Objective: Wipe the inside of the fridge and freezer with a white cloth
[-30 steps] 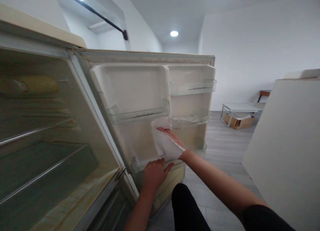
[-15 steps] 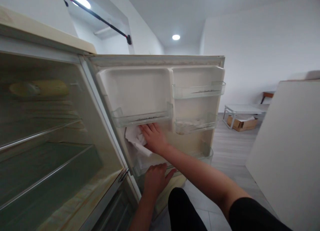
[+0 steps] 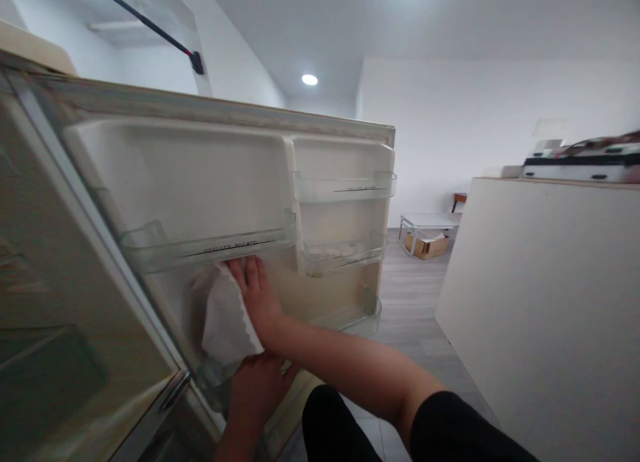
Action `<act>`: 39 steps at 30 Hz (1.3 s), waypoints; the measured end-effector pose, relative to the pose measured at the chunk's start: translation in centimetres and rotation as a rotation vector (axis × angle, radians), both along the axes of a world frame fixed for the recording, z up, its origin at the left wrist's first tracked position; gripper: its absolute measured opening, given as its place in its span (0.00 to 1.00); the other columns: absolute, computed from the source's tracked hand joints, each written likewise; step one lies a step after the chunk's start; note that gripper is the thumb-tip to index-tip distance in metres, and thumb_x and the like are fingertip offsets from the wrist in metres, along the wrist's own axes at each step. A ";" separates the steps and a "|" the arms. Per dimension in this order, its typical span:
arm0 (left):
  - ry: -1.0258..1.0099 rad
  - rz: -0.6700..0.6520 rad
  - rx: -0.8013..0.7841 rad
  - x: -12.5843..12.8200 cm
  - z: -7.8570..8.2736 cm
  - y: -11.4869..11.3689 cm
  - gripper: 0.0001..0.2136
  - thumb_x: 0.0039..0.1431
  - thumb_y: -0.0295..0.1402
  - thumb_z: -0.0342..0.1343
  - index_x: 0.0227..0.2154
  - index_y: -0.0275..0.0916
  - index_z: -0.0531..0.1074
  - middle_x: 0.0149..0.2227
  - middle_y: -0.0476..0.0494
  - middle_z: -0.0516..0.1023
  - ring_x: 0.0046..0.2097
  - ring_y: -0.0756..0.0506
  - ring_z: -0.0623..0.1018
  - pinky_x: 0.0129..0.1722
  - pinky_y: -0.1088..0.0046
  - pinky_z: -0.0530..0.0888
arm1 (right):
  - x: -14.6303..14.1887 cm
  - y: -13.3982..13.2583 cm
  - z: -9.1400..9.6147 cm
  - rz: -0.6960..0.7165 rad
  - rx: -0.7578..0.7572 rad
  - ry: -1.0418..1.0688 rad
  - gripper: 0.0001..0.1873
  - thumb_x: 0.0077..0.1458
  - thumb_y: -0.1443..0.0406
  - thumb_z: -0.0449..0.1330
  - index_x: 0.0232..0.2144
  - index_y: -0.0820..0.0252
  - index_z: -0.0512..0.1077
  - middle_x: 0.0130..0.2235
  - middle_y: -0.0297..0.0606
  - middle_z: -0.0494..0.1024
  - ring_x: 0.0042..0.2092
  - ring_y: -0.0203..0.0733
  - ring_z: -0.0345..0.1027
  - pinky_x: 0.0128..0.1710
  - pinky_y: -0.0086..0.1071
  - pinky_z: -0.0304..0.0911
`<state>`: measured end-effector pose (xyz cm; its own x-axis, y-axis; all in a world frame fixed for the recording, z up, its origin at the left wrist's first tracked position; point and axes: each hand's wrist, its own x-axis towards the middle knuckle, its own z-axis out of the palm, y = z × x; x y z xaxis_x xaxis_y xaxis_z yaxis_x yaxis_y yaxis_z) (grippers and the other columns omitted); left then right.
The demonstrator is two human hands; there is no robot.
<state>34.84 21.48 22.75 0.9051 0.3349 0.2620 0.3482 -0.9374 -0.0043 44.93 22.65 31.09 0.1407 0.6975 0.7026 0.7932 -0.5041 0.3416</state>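
Observation:
My right hand (image 3: pixel 257 305) reaches across to the inner face of an open fridge door (image 3: pixel 340 295), just below a clear door shelf (image 3: pixel 215 249). It holds a thin white cloth (image 3: pixel 225 322) with a wavy edge against the panel; the fingers point upward and the thumb is hidden. Lower down, my left hand (image 3: pixel 260 385) grips the front of the bottom door shelf (image 3: pixel 213 375), its fingers partly hidden behind the rim. The cloth's lower corner hangs close above my left hand.
At left stands the fridge's open compartment with a glass shelf (image 3: pixel 40 345). Smaller clear racks (image 3: pixel 345 189) line the door's right half. A tall white cabinet (image 3: pixel 540 295) stands at right. Farther back, a low white table (image 3: pixel 430 220) has a cardboard box (image 3: pixel 427 246) under it.
My view has turned right and come nearer the door. The cloth now hangs more spread out, left of my right hand. My left hand stays at the bottom shelf.

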 end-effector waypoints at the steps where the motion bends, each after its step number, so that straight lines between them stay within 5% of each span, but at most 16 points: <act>1: 0.007 0.005 -0.002 0.0 -0.1 0.1 0.21 0.65 0.45 0.48 0.34 0.39 0.83 0.34 0.32 0.84 0.38 0.33 0.83 0.41 0.59 0.76 | -0.5 0.4 0.2 0.037 -0.025 -0.017 0.29 0.70 0.69 0.43 0.70 0.66 0.55 0.74 0.45 0.49 0.71 0.52 0.52 0.73 0.47 0.46; 6: 0.030 0.033 -0.008 -0.3 -0.1 -0.1 0.22 0.65 0.47 0.48 0.36 0.38 0.83 0.35 0.31 0.84 0.40 0.32 0.83 0.39 0.59 0.76 | -1.4 0.4 0.7 0.216 -0.053 -0.082 0.31 0.70 0.60 0.45 0.71 0.63 0.52 0.74 0.35 0.49 0.74 0.52 0.40 0.73 0.42 0.44; 10: -0.036 0.007 -0.045 -0.7 0.2 -0.6 0.22 0.69 0.50 0.46 0.44 0.42 0.80 0.40 0.39 0.85 0.41 0.37 0.83 0.40 0.63 0.75 | 0.4 -2.2 0.1 0.263 -0.031 -0.075 0.29 0.70 0.66 0.45 0.70 0.71 0.55 0.74 0.46 0.48 0.74 0.54 0.43 0.72 0.46 0.46; 13: -0.040 0.010 -0.004 -1.0 0.5 -0.8 0.24 0.68 0.54 0.46 0.41 0.42 0.80 0.37 0.40 0.85 0.41 0.36 0.83 0.43 0.61 0.75 | 2.7 -5.7 -1.1 0.253 -0.068 -0.043 0.29 0.69 0.67 0.48 0.68 0.73 0.58 0.73 0.51 0.48 0.73 0.57 0.43 0.69 0.50 0.55; 18: -0.018 -0.010 0.020 -1.6 0.8 -0.8 0.27 0.67 0.56 0.44 0.36 0.41 0.81 0.37 0.38 0.84 0.42 0.35 0.82 0.45 0.59 0.74 | 6.4 -12.6 -3.3 0.167 -0.210 -0.124 0.28 0.67 0.71 0.49 0.67 0.67 0.61 0.73 0.44 0.53 0.67 0.50 0.58 0.50 0.40 0.71; 23: -0.042 -0.063 -0.006 -2.0 0.5 -0.6 0.25 0.68 0.54 0.45 0.35 0.40 0.78 0.37 0.41 0.84 0.41 0.38 0.82 0.45 0.60 0.72 | 8.4 -17.6 -3.6 0.059 -0.217 -0.124 0.23 0.62 0.71 0.56 0.58 0.66 0.72 0.62 0.48 0.72 0.55 0.52 0.69 0.51 0.45 0.69; 26: -0.060 -0.074 -0.008 -2.0 0.1 -0.3 0.25 0.68 0.55 0.45 0.35 0.41 0.77 0.36 0.42 0.84 0.41 0.38 0.82 0.45 0.60 0.72 | 8.9 -19.7 -3.3 -0.067 -0.142 -0.053 0.24 0.57 0.71 0.60 0.56 0.68 0.74 0.57 0.53 0.75 0.54 0.56 0.68 0.53 0.48 0.67; 31: -0.096 -0.085 -0.018 -1.5 -0.4 -0.1 0.25 0.68 0.55 0.44 0.36 0.40 0.77 0.36 0.42 0.83 0.41 0.38 0.82 0.44 0.60 0.72 | 9.9 -22.0 -2.9 -0.263 -0.094 0.030 0.27 0.52 0.65 0.65 0.54 0.73 0.75 0.55 0.60 0.74 0.55 0.64 0.65 0.58 0.53 0.61; 39: -0.149 -0.096 0.014 -1.4 -0.7 -0.1 0.24 0.68 0.55 0.46 0.33 0.41 0.76 0.33 0.44 0.83 0.38 0.38 0.83 0.41 0.59 0.72 | 10.3 -21.6 -3.0 -0.331 -0.123 0.031 0.30 0.53 0.67 0.62 0.57 0.79 0.72 0.56 0.63 0.72 0.56 0.66 0.63 0.59 0.53 0.60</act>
